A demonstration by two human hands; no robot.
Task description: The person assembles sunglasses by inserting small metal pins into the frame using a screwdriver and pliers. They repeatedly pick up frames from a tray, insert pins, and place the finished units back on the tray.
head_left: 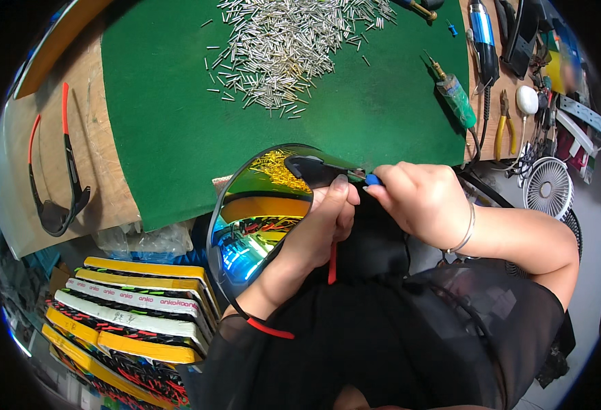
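The counter [121, 206] carries a green mat [167, 123], probably laid to keep small parts from rolling. On the mat's far part lies a heap of short metal pins [280, 51], well apart from the hands, likely so the near area serves for handling. Mirror-lensed sunglasses [242, 215] are held at the mat's near edge, tilted, with a dark end of the frame turned toward the right; this presumably gives a tool clear access. A second pair of glasses [56, 215] rests left of the mat, its arms pointing away. The right hand [423, 201] pinches a blue-handled tool [373, 180]; its tip is at the frame end, contact unconfirmed. The left hand [334, 212] pinches the frame between thumb and fingers, apparently to steady it.
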